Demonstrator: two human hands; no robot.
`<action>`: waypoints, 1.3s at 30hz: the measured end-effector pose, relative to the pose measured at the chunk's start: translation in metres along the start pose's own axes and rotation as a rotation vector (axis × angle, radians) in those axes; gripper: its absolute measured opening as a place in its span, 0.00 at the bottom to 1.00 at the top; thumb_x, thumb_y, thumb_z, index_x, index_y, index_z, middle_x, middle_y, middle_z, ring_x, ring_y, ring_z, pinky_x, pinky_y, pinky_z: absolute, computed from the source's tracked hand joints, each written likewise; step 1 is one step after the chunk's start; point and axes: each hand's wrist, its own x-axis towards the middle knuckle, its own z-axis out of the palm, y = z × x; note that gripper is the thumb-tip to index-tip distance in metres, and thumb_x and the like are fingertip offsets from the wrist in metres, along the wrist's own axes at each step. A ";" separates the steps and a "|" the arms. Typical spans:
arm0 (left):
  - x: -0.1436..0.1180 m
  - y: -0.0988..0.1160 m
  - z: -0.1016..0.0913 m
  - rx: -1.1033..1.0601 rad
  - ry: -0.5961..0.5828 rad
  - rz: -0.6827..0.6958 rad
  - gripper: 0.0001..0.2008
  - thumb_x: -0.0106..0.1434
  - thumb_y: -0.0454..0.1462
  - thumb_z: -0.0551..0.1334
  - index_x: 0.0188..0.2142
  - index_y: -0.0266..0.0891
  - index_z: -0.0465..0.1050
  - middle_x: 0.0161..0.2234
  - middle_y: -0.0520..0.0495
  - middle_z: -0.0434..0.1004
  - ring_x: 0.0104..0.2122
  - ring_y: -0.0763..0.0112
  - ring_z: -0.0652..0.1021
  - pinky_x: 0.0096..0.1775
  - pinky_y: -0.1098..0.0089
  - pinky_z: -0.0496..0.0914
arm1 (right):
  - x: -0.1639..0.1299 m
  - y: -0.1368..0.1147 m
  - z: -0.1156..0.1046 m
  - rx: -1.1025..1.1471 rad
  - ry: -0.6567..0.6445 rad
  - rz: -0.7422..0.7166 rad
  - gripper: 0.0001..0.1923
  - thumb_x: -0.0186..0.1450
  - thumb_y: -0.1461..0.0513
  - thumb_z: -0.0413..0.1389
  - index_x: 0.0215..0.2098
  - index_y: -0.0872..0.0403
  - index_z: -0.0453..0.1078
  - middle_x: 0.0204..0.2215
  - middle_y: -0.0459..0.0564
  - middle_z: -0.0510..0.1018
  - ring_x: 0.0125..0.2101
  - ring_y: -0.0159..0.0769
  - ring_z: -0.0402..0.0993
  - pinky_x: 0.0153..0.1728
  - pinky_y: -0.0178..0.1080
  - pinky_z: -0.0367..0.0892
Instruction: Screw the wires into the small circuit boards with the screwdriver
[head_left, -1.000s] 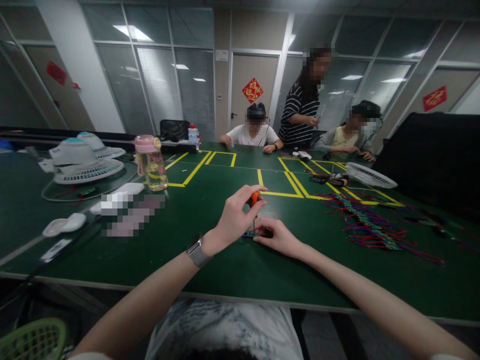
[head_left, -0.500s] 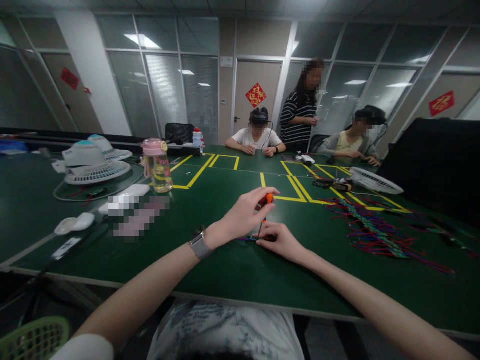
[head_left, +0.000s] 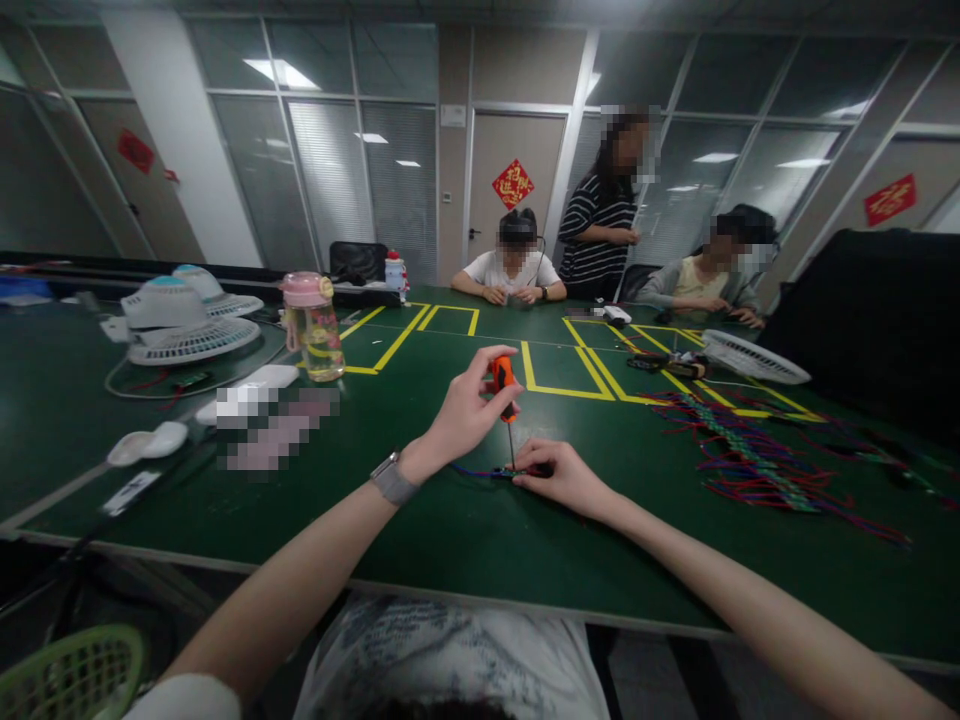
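Observation:
My left hand grips the orange and black handle of a screwdriver, which stands nearly upright. Its thin shaft runs down to a small green circuit board on the table. My right hand pinches that board from the right, its fingertips close to the screwdriver's tip. Red and blue wires stretch from the board out to the left, and dark wires show beneath the right fingers. The exact contact of the tip is too small to make out.
A row of wired circuit boards lies to the right. On the left are a pink-lidded bottle, fan heads and white plastic parts. Yellow tape marks the green table. Three other people are across it.
My left hand and the screwdriver have shifted left, and the handle has come more into view. My right hand stays almost in place at the board.

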 end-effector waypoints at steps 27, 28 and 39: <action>-0.012 -0.016 0.010 0.146 -0.017 0.086 0.18 0.65 0.38 0.60 0.54 0.43 0.63 0.39 0.49 0.72 0.30 0.76 0.79 0.28 0.78 0.75 | 0.000 -0.003 -0.001 0.037 -0.005 0.005 0.07 0.58 0.62 0.61 0.33 0.57 0.79 0.30 0.50 0.74 0.29 0.33 0.70 0.29 0.35 0.65; -0.012 -0.016 0.010 0.148 -0.020 0.094 0.18 0.65 0.38 0.60 0.54 0.43 0.63 0.39 0.49 0.72 0.30 0.76 0.79 0.28 0.78 0.75 | 0.000 -0.003 -0.001 0.036 -0.005 0.003 0.07 0.58 0.62 0.61 0.33 0.57 0.79 0.30 0.50 0.75 0.29 0.33 0.70 0.29 0.35 0.65; -0.008 0.013 0.014 0.350 -0.114 0.395 0.13 0.68 0.33 0.54 0.52 0.38 0.66 0.48 0.42 0.72 0.49 0.67 0.74 0.49 0.66 0.72 | 0.000 0.000 0.000 0.047 0.003 -0.007 0.06 0.58 0.63 0.61 0.32 0.57 0.79 0.32 0.51 0.77 0.30 0.34 0.72 0.32 0.37 0.68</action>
